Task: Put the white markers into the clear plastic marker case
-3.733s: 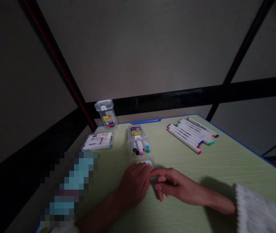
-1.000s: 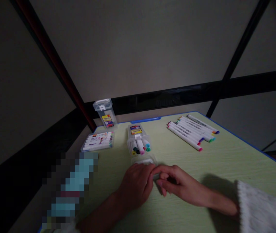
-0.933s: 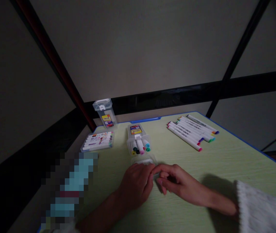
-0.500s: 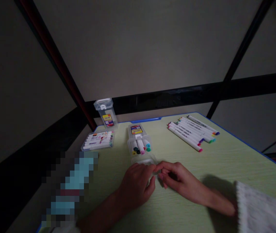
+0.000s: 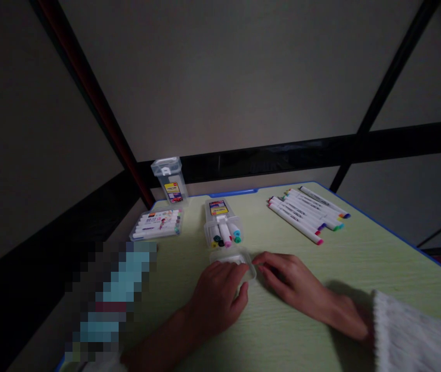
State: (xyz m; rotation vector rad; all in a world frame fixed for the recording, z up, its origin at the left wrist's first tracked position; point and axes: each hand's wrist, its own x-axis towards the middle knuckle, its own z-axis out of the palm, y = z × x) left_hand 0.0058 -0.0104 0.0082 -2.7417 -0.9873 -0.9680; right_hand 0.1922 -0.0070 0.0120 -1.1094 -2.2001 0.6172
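Tabletop (image 5: 344, 268), pale green with a blue rim, against a dim grey wall (image 5: 243, 77) crossed by black strips. One upright marker case (image 5: 174, 182); one lying marker case (image 5: 220, 206) showing at least six markers (image 5: 224, 233), its lid (image 5: 225, 255) open at the near end. One flat marker set (image 5: 157, 225); one group of overlapping loose markers (image 5: 301, 217). Two hands: left hand (image 5: 217, 294) over the lid, grip impossible to tell; right hand (image 5: 294, 281) at its corner, finger and thumb slightly apart

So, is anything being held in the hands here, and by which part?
The left hand lies over the near part of the clear lid; whether it grips cannot be told. The right hand, by the lid's right edge, holds nothing visible.
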